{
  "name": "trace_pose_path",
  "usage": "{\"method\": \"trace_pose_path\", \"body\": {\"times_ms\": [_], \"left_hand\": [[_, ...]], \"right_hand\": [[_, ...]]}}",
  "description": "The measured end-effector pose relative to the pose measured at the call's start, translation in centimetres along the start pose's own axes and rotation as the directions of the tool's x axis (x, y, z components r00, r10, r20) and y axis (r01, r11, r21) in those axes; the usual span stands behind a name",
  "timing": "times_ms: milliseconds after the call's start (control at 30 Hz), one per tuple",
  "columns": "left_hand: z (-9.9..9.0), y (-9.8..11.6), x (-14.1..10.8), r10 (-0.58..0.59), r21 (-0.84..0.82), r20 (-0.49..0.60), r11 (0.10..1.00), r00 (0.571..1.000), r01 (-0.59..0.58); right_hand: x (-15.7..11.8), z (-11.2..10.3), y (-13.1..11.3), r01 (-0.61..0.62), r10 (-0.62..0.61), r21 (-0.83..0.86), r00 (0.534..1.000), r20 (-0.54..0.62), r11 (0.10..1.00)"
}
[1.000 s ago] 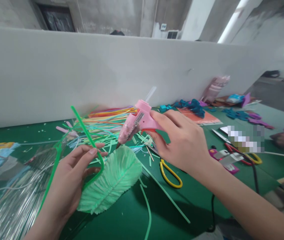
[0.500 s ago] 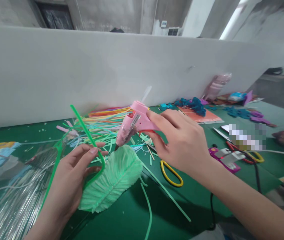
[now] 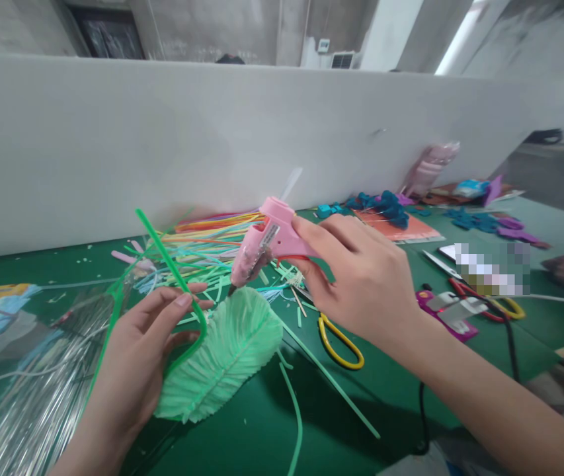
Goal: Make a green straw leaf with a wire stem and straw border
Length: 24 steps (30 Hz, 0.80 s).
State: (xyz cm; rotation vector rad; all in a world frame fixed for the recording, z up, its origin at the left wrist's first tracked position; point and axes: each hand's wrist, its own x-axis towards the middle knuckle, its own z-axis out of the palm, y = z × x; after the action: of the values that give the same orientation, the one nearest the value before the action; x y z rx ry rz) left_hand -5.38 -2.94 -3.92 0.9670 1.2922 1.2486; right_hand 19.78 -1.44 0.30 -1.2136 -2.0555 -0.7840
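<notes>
My left hand (image 3: 155,337) pinches a bright green bent stem (image 3: 165,254), its free end pointing up and to the left. Beside and below those fingers lies a pale green pleated leaf (image 3: 227,357) with a ribbed middle line; whether the hand holds it too is hidden. My right hand (image 3: 361,277) is wrapped around the handle of a pink glue gun (image 3: 266,238), a clear glue stick (image 3: 291,182) poking out of its back. The gun's dark nozzle points down at the leaf's upper edge; whether they touch I cannot tell.
Many coloured strips (image 3: 207,231) lie behind the hands. Yellow-handled scissors (image 3: 341,344) sit under my right wrist. Clear-wrapped rods (image 3: 38,390) are at left. To the right are a purple power strip (image 3: 447,314) with a black cord, red-and-yellow scissors (image 3: 480,297) and a phone with a blurred screen.
Almost nothing differs. The green stem's upper end has shifted slightly left, and the glue gun keeps its place at the leaf's edge.
</notes>
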Motion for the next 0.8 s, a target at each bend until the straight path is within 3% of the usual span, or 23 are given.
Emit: {"method": "trace_pose_path", "body": {"times_ms": [300,567,800], "left_hand": [[0.2,0.0,-0.1,-0.011,-0.004,-0.014,1.000,1.000,0.011],[0.2,0.1,-0.2,0.017,0.033,-0.025,0.999,1.000,-0.016],[0.2,0.1,-0.2,0.020,0.043,-0.009,0.999,1.000,-0.019]], "right_hand": [[-1.0,0.5,0.3,-0.051,0.051,0.026,0.998,-0.031,0.998],[-2.6,1.5,0.0,-0.208,0.211,0.167,0.977,-0.004,0.964],[-2.9,1.5,0.4,-0.215,0.220,0.151,0.975,-0.019,0.965]]}}
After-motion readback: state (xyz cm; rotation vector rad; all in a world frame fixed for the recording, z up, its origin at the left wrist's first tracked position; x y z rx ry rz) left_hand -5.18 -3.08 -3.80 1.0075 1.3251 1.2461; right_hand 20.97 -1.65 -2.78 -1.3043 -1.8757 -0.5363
